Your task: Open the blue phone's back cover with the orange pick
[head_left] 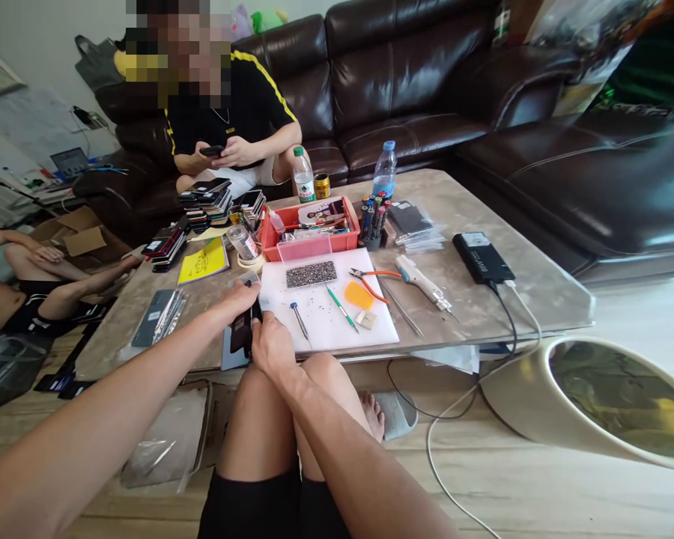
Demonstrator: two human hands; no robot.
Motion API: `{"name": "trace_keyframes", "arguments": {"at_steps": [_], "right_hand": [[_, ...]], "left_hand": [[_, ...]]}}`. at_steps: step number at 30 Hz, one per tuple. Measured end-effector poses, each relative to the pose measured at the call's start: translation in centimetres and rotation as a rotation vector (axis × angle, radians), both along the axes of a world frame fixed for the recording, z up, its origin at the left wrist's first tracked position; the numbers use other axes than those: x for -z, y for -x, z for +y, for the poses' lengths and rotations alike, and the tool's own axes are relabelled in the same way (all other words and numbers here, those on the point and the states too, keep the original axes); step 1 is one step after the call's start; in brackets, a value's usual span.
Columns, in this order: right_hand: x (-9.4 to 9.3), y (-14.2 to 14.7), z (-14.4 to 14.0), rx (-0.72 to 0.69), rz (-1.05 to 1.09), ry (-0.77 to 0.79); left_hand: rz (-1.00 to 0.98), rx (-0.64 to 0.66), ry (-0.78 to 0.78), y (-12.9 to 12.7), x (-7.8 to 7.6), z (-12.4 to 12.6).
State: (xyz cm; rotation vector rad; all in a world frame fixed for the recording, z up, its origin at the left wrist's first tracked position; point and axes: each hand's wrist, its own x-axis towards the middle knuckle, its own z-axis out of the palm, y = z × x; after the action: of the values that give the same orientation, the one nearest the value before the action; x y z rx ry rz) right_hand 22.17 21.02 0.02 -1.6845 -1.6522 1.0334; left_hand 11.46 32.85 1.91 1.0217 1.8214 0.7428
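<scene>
Your left hand (pixel 240 298) and right hand (pixel 269 340) both grip a dark phone (pixel 241 333) at the near edge of the table (pixel 483 299), just left of the white mat (pixel 326 314). The left hand is curled over the phone's top end and the right hand clamps its lower right side. The phone stands roughly on edge, though your fingers cover much of it, so its exact tilt is hard to tell.

On the mat, near its left side, lies a small screwdriver (pixel 299 318). A green-handled tool (pixel 341 308) lies mid-mat, with an orange pick (pixel 359 295) just right of it. A grey speckled pad (pixel 311 274) sits along the mat's far edge. A red tray (pixel 308 228) stands behind the mat, touching it.

Orange-handled pliers (pixel 374 281) straddle the mat's right edge, and a white power tool (pixel 424 282) lies beside them on the bare table. A black power bank (pixel 481 257) sits toward the right edge. A yellow booklet (pixel 204 261) lies left of the mat. At the far left corner, another person holds a phone (pixel 211 150).
</scene>
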Motion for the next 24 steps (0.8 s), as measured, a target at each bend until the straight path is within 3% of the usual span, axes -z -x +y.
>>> {"name": "trace_keyframes", "arguments": {"at_steps": [6, 12, 18, 24], "right_hand": [[-0.3, 1.2, -0.9, 0.046, 0.139, 0.037], [0.3, 1.8, -1.2, 0.042, 0.201, 0.052], [0.2, 1.7, -1.6, 0.083, 0.218, 0.047], [-0.6, 1.9, -2.4, 0.106, 0.274, 0.014]], "left_hand": [[0.352, -0.011, 0.048, -0.2, -0.8, -0.2], [0.512, 0.025, 0.029, -0.9, -1.1, -1.1], [0.534, 0.037, 0.021, -1.5, -1.6, -1.3], [0.36, -0.002, 0.017, -0.7, -2.7, -1.5]]}}
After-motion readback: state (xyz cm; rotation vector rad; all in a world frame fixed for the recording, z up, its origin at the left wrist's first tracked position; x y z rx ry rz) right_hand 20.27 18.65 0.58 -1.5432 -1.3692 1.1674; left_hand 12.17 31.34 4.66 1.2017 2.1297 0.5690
